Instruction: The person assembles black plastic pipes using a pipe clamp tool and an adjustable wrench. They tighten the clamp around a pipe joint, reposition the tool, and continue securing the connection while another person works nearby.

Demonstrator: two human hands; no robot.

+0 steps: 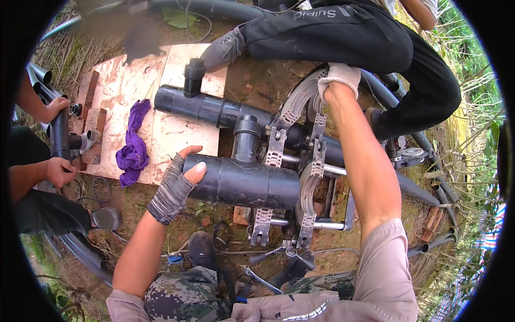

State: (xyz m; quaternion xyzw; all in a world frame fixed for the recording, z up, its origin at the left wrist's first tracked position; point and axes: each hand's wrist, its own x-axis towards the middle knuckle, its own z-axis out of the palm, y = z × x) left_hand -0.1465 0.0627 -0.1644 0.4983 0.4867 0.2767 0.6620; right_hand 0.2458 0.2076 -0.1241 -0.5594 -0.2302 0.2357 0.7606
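Note:
My left hand [179, 182], in a grey knitted fingerless glove, holds the left end of a black plastic pipe tee [241, 181], thumb on top and one finger stretched past the end. The tee's short capped branch points away from me; its right end sits at the metal pipe clamps [310, 188]. My right hand [340, 79], in a white glove, is closed at the top of a raised, curved clamp half [300, 95]; its fingertips are hidden. Beyond the clamps' near side lies a second black tee [212, 109], its branch upright, on a board.
The pale, muddy board [171, 72] carries a purple cloth [134, 145]. A co-worker's hands [56, 166] hold a black pipe at the left; another person's leg [327, 37] reaches across the far side. A wrench [262, 279] lies near my feet. Black pipes and bricks lie around.

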